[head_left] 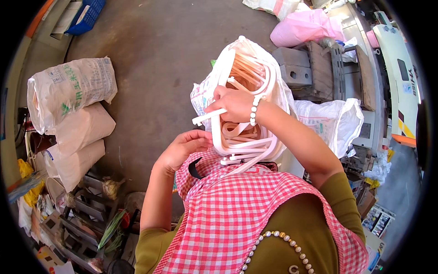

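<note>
In front of me a white woven sack (284, 93) stands open, packed with pale pink plastic frames (255, 132), long curved strips with rounded corners. My right hand (235, 105), with a white bead bracelet at the wrist, is closed over a pale plastic strip (209, 117) whose notched end sticks out to the left. Lower down, my left hand (194, 141) has its fingers and thumb brought together at the left edge of the frame on top. Its fingertips are partly hidden there. More strip ends lie against my red checked apron (223, 205).
Filled sacks (75, 91) lean in a stack on the left, above a dark rack (89, 214). A blue crate (89, 16) sits at the upper left. To the right are another white sack (331, 123), grey metal blocks (294, 66), a pink bag (305, 27) and a machine (397, 77).
</note>
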Demonstrator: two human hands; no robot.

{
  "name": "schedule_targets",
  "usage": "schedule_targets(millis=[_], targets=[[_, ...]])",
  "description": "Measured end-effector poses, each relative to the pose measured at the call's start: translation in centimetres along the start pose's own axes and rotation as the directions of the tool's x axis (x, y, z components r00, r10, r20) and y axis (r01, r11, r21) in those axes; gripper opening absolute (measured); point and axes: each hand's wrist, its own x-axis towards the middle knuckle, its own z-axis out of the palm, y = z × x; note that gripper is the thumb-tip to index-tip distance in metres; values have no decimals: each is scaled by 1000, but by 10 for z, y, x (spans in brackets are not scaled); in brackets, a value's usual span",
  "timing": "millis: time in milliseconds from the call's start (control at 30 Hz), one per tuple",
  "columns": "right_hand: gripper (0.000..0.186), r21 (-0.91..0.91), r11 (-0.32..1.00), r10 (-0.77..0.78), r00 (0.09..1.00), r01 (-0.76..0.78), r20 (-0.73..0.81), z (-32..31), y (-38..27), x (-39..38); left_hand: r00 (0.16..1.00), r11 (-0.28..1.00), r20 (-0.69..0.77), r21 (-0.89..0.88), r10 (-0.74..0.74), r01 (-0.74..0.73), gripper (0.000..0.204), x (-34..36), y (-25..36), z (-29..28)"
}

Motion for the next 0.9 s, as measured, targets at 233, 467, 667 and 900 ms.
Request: schedule_targets(millis=[233, 467, 667, 900], targets=[[33, 153, 987, -24, 983, 52, -181, -20, -5, -13, 991, 979, 3, -154, 134, -132, 16, -2, 10, 8], [38, 258, 959, -12, 928, 116, -373, -50, -6, -66, 870, 949, -426, 289, 247, -127, 24, 36, -21, -11], [36, 275, 954, 76, 797, 116, -599, -62, 5, -108, 876, 906, -384, 403, 293, -126, 18, 57, -41, -4], [36, 187, 974, 216, 743, -124, -633, -64, 13, -144, 860, 889, -394, 438, 326, -136, 12, 67, -52, -14]])
